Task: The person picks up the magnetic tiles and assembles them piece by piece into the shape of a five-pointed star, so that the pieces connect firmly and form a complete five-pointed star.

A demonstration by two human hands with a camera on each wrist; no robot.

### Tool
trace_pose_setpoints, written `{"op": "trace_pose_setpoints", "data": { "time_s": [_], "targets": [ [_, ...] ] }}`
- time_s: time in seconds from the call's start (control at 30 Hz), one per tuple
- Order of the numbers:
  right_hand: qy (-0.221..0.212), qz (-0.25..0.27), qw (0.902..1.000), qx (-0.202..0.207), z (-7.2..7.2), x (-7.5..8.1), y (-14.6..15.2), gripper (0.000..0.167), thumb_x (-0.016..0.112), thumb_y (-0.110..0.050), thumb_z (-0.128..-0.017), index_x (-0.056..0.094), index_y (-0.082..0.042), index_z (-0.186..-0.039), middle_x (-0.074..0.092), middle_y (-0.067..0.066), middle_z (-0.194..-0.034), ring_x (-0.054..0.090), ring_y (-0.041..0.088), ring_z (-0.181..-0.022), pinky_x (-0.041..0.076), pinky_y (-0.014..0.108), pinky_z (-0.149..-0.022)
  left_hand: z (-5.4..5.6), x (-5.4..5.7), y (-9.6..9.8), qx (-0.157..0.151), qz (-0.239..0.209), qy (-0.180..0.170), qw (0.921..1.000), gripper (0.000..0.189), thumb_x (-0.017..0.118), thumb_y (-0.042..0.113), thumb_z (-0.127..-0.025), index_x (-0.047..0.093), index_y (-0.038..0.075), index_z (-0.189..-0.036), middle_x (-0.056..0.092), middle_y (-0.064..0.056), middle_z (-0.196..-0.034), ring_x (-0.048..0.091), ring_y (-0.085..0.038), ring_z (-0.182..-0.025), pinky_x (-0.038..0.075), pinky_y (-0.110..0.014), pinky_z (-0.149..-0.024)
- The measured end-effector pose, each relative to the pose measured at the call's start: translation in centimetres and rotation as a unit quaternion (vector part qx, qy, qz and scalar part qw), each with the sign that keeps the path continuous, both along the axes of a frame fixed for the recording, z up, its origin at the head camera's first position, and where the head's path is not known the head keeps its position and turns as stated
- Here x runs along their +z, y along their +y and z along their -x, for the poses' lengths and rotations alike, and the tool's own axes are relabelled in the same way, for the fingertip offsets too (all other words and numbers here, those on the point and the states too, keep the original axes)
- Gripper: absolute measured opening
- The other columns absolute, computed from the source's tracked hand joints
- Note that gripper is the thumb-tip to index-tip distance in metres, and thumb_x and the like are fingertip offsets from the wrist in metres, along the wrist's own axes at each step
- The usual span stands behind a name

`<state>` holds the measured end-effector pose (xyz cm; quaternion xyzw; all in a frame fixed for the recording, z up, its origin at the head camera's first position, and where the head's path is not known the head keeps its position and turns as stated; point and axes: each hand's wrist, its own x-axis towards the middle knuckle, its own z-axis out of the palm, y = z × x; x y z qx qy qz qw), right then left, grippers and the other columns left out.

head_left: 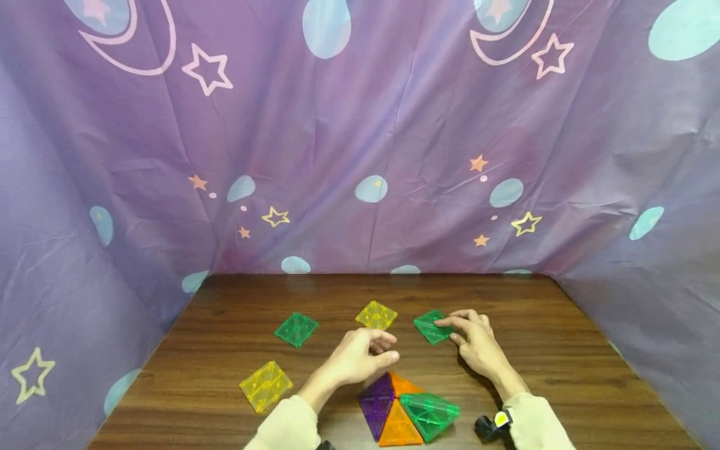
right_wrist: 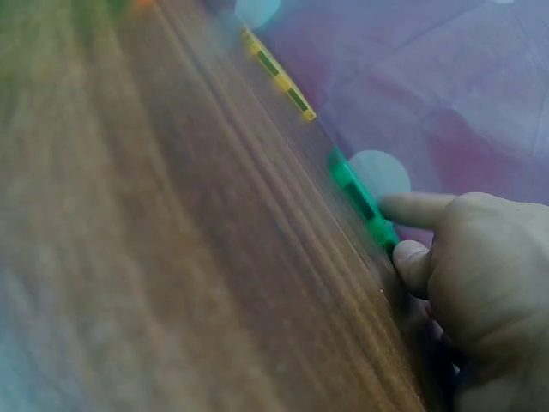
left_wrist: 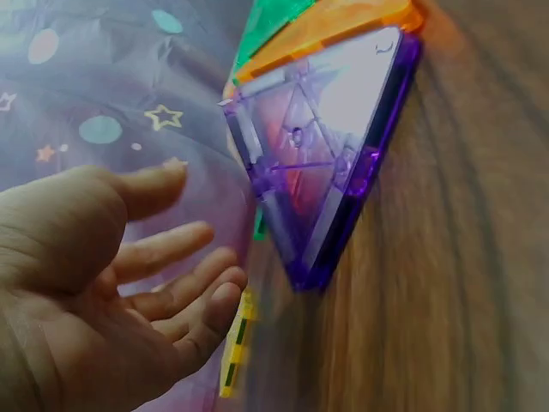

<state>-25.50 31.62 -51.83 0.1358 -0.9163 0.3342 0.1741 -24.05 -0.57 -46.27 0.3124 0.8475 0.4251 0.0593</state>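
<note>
Right hand (head_left: 478, 345) — thumb and index finger pinching green tile (head_left: 430, 329), at 1 o'clock from the multicoloured tile cluster (head_left: 416, 409). Left hand (head_left: 360, 358) — fingers loosely bent, hovering at 11 o'clock from that cluster.

Table (head_left: 585, 362), brown wood-grain. Purple cloth (head_left: 360, 125), creased, printed with orange stars (head_left: 479, 163) and pale-blue ovals (head_left: 327, 28); behind and beside table.

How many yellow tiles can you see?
2. One yellow tile lies at the back, just beyond the left hand; the other yellow tile lies nearer, left of the left forearm. Others could be hidden under the arms.
</note>
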Motion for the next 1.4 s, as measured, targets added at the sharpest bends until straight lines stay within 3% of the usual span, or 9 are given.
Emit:
{"op": "trace_pose_setpoints", "data": {
  "time_s": [0.17,0.3,0.57,0.7,0.8,0.93,1.03,1.27,1.4],
  "targets": [
    [0.026,-0.018,0.9988,0.038,0.1,-0.6,-0.3,0.049,0.071,0.012,-0.097,0.085,-0.025,-0.125,0.074,0.006,-0.135,0.056,0.029,-0.116,0.037,0.052,-0.097,1.0,-0.9,1.8,0.043,0.001,-0.015,0.9990,0.036,0.084,0.019,-0.100,0.079,0.001,-0.131,0.080,-0.014,-0.125,0.077,-0.027,-0.105,0.064,-0.037,-0.091],
    [0.039,-0.013,0.9969,0.068,0.0,-0.5,-0.4,0.046,0.073,0.010,-0.097,0.086,-0.025,-0.124,0.078,0.000,-0.135,0.059,0.021,-0.115,0.040,0.045,-0.095,1.7,-1.5,3.1,0.070,0.003,-0.034,0.9969,0.041,0.089,0.015,-0.095,0.078,-0.002,-0.130,0.077,-0.014,-0.118,0.070,-0.020,-0.096,0.060,-0.034,-0.087],
    [0.006,0.000,0.9953,0.096,-0.2,0.3,-1.7,0.043,0.082,0.000,-0.097,0.080,-0.021,-0.135,0.077,-0.007,-0.130,0.064,0.023,-0.117,0.051,0.049,-0.103,4.6,-4.3,4.4,0.108,0.010,0.025,0.9938,0.043,0.102,0.018,-0.078,0.082,0.004,-0.114,0.072,0.004,-0.093,0.061,-0.002,-0.075,0.057,-0.022,-0.072],
    [-0.020,0.014,0.9968,0.077,-0.4,0.5,-1.9,0.041,0.081,0.000,-0.097,0.081,-0.026,-0.130,0.076,-0.011,-0.125,0.063,0.024,-0.119,0.046,0.058,-0.107,3.9,-3.7,4.6,0.116,-0.003,0.028,0.9928,0.040,0.102,0.014,-0.080,0.080,0.002,-0.111,0.070,0.002,-0.093,0.062,-0.005,-0.078,0.057,-0.023,-0.073],
    [-0.041,0.069,0.9927,0.090,-0.5,0.4,-1.8,0.036,0.080,0.001,-0.098,0.082,-0.023,-0.125,0.077,-0.005,-0.123,0.068,0.021,-0.112,0.053,0.043,-0.103,2.7,-2.8,4.6,0.117,-0.012,0.028,0.9927,0.038,0.099,0.007,-0.081,0.077,-0.001,-0.111,0.070,-0.004,-0.095,0.063,-0.010,-0.080,0.058,-0.025,-0.076],
    [-0.074,0.168,0.9738,0.135,-0.6,-0.1,-1.7,0.028,0.077,0.002,-0.101,0.081,-0.009,-0.126,0.074,0.014,-0.126,0.074,0.016,-0.104,0.061,0.025,-0.087,3.0,-4.6,4.6,0.116,-0.024,0.055,0.9914,0.037,0.098,0.004,-0.081,0.075,0.002,-0.110,0.070,-0.001,-0.092,0.063,-0.007,-0.078,0.058,-0.024,-0.073],
    [-0.098,0.209,0.9616,0.149,-0.8,-0.3,-1.6,0.025,0.076,-0.001,-0.102,0.080,-0.002,-0.127,0.071,0.023,-0.131,0.074,0.015,-0.110,0.061,0.025,-0.091,3.3,-5.6,4.6,0.112,-0.034,0.064,0.9911,0.037,0.098,0.003,-0.081,0.074,0.003,-0.109,0.069,0.001,-0.089,0.063,-0.005,-0.074,0.058,-0.023,-0.069],
    [-0.155,0.283,0.9332,0.157,-0.9,0.0,-1.7,0.031,0.072,-0.004,-0.106,0.073,0.008,-0.135,0.067,0.033,-0.140,0.075,0.013,-0.111,0.063,0.027,-0.094,1.9,-2.1,4.0,0.126,-0.085,-0.045,0.9874,0.037,0.095,0.000,-0.085,0.076,0.007,-0.116,0.072,-0.004,-0.095,0.066,-0.010,-0.081,0.061,-0.028,-0.077],
    [-0.172,0.315,0.9199,0.157,-0.6,0.5,-2.0,0.034,0.071,-0.005,-0.108,0.068,0.014,-0.136,0.073,0.032,-0.130,0.078,0.015,-0.105,0.065,0.030,-0.094,2.1,-1.3,3.9,0.144,-0.123,-0.054,0.9805,0.030,0.095,-0.002,-0.083,0.082,0.008,-0.108,0.078,-0.004,-0.095,0.070,-0.009,-0.083,0.062,-0.027,-0.080]
  ]
}}
